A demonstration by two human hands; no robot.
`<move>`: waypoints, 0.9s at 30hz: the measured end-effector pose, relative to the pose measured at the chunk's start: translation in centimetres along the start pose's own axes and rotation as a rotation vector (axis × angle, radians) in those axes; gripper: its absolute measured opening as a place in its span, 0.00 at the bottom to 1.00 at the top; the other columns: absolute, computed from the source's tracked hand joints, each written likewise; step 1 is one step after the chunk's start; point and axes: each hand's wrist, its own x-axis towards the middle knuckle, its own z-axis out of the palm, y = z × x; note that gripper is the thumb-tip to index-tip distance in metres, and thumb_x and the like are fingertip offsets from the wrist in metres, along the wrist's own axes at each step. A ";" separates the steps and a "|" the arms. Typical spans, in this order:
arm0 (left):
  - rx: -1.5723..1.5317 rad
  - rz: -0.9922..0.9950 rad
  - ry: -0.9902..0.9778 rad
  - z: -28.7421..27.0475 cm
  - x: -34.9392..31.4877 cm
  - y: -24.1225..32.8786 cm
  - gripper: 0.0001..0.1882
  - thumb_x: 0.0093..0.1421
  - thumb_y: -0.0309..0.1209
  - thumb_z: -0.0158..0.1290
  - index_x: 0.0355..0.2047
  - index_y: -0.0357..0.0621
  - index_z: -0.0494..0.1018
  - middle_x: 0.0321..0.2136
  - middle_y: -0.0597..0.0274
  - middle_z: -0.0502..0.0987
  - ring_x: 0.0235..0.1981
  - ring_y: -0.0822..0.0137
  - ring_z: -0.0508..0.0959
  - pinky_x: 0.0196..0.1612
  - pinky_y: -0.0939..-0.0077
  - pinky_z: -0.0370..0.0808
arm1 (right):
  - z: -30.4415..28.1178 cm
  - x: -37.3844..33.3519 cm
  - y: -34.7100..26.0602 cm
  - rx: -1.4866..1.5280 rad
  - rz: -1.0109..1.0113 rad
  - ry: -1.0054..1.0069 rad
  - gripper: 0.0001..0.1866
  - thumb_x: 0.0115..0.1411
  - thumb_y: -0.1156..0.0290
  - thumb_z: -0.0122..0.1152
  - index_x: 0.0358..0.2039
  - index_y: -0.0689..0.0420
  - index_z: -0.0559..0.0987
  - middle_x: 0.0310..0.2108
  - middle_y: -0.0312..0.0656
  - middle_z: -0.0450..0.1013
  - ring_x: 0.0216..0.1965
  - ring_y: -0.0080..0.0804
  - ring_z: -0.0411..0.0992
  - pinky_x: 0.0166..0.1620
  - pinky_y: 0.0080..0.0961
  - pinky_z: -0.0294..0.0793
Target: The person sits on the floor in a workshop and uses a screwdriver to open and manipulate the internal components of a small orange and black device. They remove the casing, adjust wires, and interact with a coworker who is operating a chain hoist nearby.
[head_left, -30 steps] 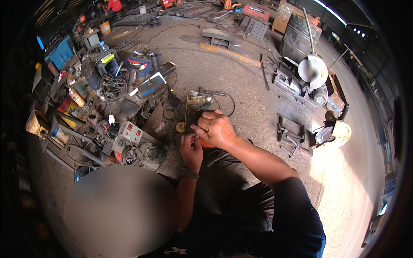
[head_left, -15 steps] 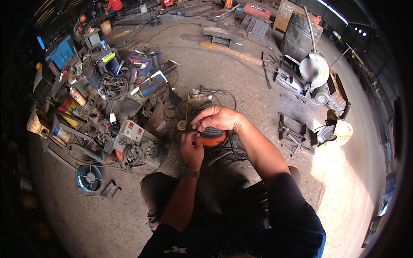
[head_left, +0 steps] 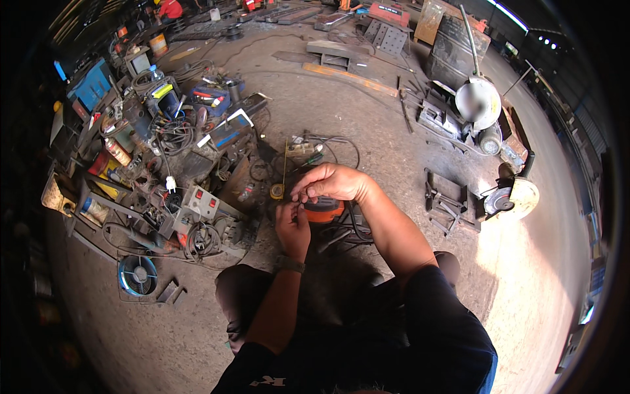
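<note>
My left hand (head_left: pixel 293 226) and my right hand (head_left: pixel 336 182) meet in front of me, fingertips pinched close together. Whatever small thing lies between them is too tiny to make out. Partly covered by both hands is an orange and black machine (head_left: pixel 323 215), with a dark cable beside it. Just left of my fingers a yellow tape measure (head_left: pixel 277 191) rests on the floor, its blade drawn out away from me. Beyond my hands lie loose small parts and cables (head_left: pixel 303 150).
At left is a crowded heap of tools, with a grey switch box (head_left: pixel 202 200), a spray can (head_left: pixel 117 151) and a blue fan (head_left: pixel 137 275). Cut-off saws (head_left: pixel 504 201) and a drum (head_left: pixel 457 52) stand at right. A person in red (head_left: pixel 170 9) is far off at left.
The view has shifted slightly, and more of the far person in red shows. My hands stay together, with only small finger movement.
</note>
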 end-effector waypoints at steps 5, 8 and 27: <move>-0.024 0.026 0.041 0.3 0.2 0.8 0.05 0.67 0.23 0.56 0.42 0.37 0.77 0.37 0.51 0.76 0.39 0.50 0.80 0.40 0.61 0.78 | 0.2 0.5 0.5 0.023 -0.041 0.028 0.09 0.67 0.77 0.66 0.47 0.62 0.84 0.43 0.37 0.82 0.43 0.23 0.77 0.47 0.24 0.78; 0.049 0.037 0.003 -0.2 0.2 0.4 0.05 0.69 0.23 0.56 0.43 0.35 0.77 0.39 0.55 0.76 0.39 0.61 0.81 0.42 0.69 0.78 | 1.4 1.3 0.7 -0.080 -0.068 0.139 0.06 0.66 0.77 0.67 0.43 0.60 0.83 0.39 0.35 0.82 0.40 0.21 0.77 0.47 0.23 0.78; 0.122 0.073 -0.015 -0.7 0.5 2.3 0.04 0.67 0.23 0.57 0.40 0.37 0.77 0.37 0.52 0.76 0.34 0.55 0.81 0.36 0.64 0.79 | 8.7 0.3 -0.9 -1.453 -0.310 0.911 0.13 0.61 0.65 0.67 0.26 0.61 0.77 0.26 0.49 0.78 0.27 0.55 0.77 0.32 0.45 0.78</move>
